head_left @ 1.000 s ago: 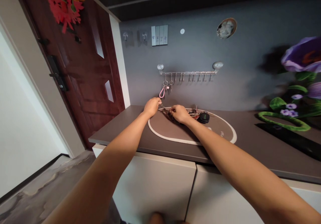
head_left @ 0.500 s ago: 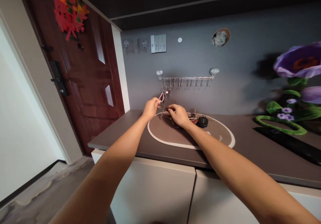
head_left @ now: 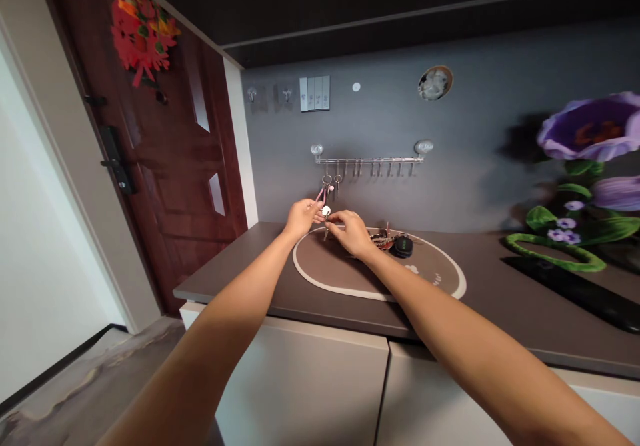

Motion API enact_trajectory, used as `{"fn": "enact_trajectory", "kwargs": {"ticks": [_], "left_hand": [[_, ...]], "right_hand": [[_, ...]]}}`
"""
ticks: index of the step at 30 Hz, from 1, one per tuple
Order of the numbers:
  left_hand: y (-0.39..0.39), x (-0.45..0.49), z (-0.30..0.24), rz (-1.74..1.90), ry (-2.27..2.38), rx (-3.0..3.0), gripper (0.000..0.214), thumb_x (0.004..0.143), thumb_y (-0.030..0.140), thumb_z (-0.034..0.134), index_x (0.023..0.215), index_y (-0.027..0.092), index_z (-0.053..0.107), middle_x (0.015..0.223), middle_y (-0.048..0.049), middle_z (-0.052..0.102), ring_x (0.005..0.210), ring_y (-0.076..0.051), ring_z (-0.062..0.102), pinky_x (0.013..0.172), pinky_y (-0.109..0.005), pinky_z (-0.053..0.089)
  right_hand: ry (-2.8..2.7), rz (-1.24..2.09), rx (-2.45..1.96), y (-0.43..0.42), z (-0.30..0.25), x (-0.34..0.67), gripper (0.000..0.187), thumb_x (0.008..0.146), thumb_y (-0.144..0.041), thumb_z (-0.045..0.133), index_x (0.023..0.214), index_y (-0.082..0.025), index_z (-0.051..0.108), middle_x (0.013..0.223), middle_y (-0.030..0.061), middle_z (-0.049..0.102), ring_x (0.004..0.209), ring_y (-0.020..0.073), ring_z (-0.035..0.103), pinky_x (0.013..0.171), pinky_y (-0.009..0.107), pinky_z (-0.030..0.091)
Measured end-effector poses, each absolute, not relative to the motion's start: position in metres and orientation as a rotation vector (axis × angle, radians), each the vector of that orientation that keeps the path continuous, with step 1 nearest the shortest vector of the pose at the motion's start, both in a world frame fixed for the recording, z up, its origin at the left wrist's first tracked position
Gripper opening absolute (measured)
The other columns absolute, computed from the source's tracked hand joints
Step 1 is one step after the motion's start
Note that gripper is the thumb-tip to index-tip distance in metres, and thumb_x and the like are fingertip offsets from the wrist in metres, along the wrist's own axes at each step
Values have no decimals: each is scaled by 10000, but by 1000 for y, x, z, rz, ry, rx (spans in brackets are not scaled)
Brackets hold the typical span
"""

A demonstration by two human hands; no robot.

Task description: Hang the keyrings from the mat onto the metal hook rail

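My left hand (head_left: 303,218) is closed on a small bunch of keys (head_left: 326,234) above the mat's left end. A round white tag (head_left: 326,211) shows between the two hands. My right hand (head_left: 353,233) pinches the same bunch from the other side, just below the tag. Directly above my left fingers, a pink strap (head_left: 321,197) hangs from a key ring (head_left: 327,180) on the hook rail (head_left: 370,161). Beside it hangs another ring with a key (head_left: 338,183). The fingertips partly hide what they grip.
An oval brown mat (head_left: 345,283) with a pale rim lies on the dark counter (head_left: 225,266). On it are more keys (head_left: 383,238) and a black case (head_left: 403,246). Purple flowers (head_left: 590,129) stand at right. A dark cabinet (head_left: 400,6) overhangs, and a red-brown door (head_left: 165,139) is at left.
The white tag now shows between my hands, where thin metal pieces showed before. My right hand has shifted slightly left and down. The view has tilted up a little.
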State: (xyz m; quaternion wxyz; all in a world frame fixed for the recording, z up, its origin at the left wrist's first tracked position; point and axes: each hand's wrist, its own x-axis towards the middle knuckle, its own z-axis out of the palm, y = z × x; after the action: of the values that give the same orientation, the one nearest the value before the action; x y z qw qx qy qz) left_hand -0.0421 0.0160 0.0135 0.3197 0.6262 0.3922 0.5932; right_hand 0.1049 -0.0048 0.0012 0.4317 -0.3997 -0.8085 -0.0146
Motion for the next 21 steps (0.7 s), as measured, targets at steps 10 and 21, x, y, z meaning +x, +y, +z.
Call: {"fn": "enact_trajectory", "kwargs": {"ticks": [10, 21], "left_hand": [[9, -40, 16, 1521, 931, 1593, 287, 751, 372, 573, 768, 86, 557, 576, -28, 613, 505, -95, 592, 552, -224, 493], [13, -43, 13, 1526, 915, 1453, 273, 778, 361, 547, 764, 89, 560, 585, -29, 605, 531, -96, 596, 563, -220, 482]], "right_hand": [[-1966, -67, -958, 2, -1, 109, 81, 755, -235, 548, 784, -189, 607, 843, 44, 621, 828, 168, 525, 784, 301, 360], [-1825, 27, -931, 8, 5, 114, 133, 777, -226, 469, 755, -166, 585, 815, 64, 606, 808, 168, 518, 757, 287, 372]]}}
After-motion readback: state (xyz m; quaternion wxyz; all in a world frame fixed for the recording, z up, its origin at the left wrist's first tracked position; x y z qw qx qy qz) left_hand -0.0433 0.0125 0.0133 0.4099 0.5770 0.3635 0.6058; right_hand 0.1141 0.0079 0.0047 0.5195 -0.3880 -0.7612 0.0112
